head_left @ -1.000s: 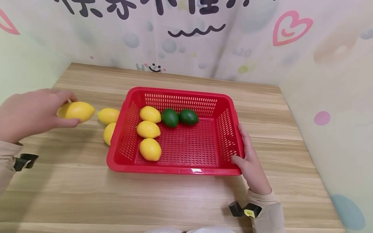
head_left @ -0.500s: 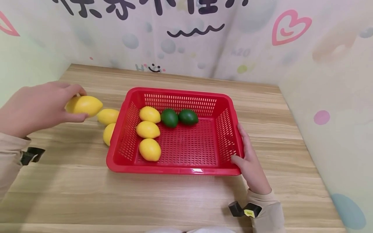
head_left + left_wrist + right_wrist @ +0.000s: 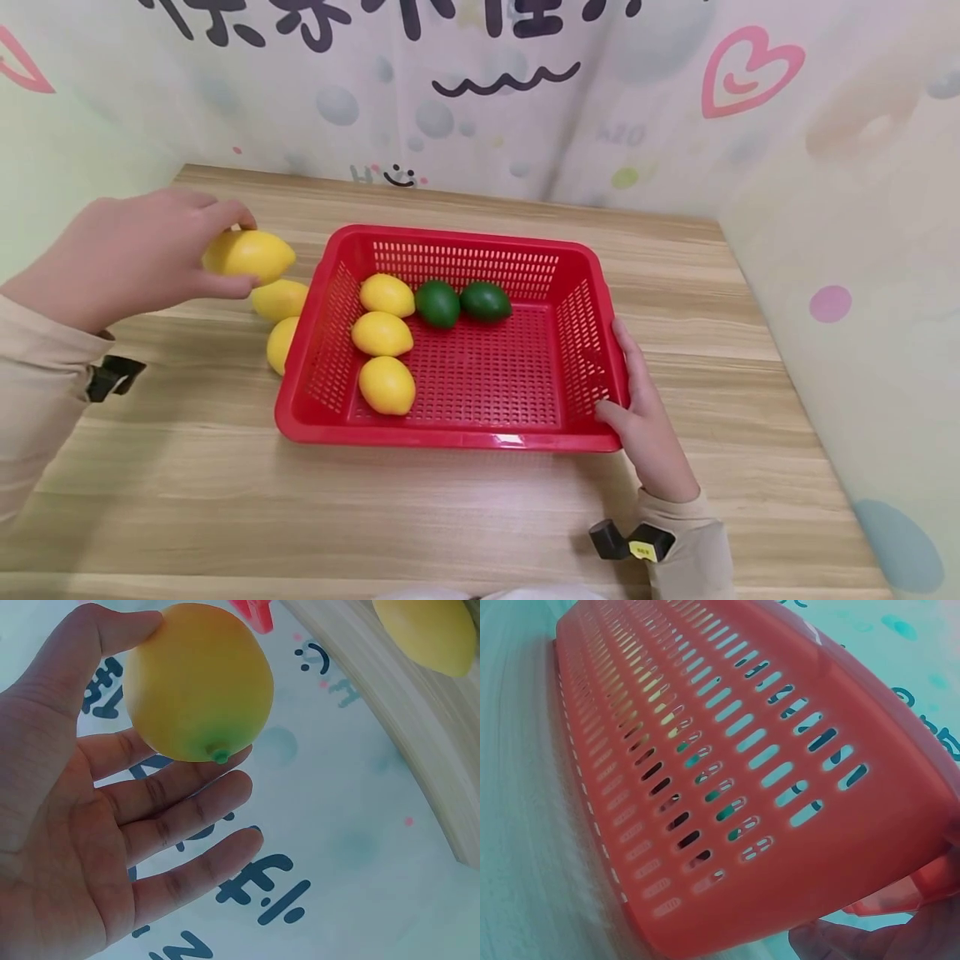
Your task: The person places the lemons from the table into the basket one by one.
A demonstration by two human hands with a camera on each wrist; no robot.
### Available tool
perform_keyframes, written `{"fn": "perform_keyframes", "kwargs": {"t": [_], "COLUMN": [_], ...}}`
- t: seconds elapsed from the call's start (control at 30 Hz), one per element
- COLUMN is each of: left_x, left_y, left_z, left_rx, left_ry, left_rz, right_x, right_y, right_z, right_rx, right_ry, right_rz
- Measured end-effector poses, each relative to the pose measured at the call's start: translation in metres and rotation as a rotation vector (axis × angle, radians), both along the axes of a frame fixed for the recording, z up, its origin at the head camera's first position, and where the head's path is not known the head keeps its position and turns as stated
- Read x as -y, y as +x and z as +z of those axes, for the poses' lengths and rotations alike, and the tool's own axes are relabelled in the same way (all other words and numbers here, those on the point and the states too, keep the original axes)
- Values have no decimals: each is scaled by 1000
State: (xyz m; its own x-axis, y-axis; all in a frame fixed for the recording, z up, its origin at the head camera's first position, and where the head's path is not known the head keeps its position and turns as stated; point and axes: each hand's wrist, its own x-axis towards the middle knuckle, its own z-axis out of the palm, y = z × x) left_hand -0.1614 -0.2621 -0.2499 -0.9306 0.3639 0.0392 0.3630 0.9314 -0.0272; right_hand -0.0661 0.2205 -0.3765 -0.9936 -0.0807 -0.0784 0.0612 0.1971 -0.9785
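Observation:
My left hand [image 3: 150, 250] pinches a yellow lemon [image 3: 251, 256] between thumb and fingers, above the table left of the red plastic basket [image 3: 450, 436]. In the left wrist view the lemon [image 3: 199, 682] shows a green stem tip, with the lower fingers spread beneath it. Two more lemons lie on the table against the basket's left side, one farther back [image 3: 279, 302] and one nearer [image 3: 281, 345]. My right hand [image 3: 651, 429] grips the basket's right rim, thumb inside. Three lemons [image 3: 382, 334] line the basket's left side, with two dark green lemon-shaped fruits [image 3: 437, 303] beside the rear one.
The basket stands on a wood-grain table [image 3: 450, 517]. A printed wall sheet [image 3: 480, 125] rises behind the table's back edge, and pale walls close in the left and right sides. Black wrist devices [image 3: 648, 542] sit on both sleeves.
My left hand has carried the lemon rightward and slightly upward, closer to the basket's left rim. The right hand, the basket and its fruit have stayed in place.

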Motion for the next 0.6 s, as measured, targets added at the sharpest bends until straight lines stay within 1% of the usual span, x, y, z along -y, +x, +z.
{"fn": "perform_keyframes", "kwargs": {"t": [0.13, 0.33, 0.6], "left_x": [-5, -17, -27], "left_y": [-3, -6, -11], "left_z": [1, 8, 11], "left_rx": [7, 16, -2], "left_ry": [-17, -36, -19], "left_rz": [-20, -41, -97], "right_x": [0, 0, 0], "right_y": [0, 0, 0], "right_z": [0, -1, -1], "right_rx": [2, 3, 1], "right_ry": [-1, -7, -4], "right_rz": [0, 0, 1]}}
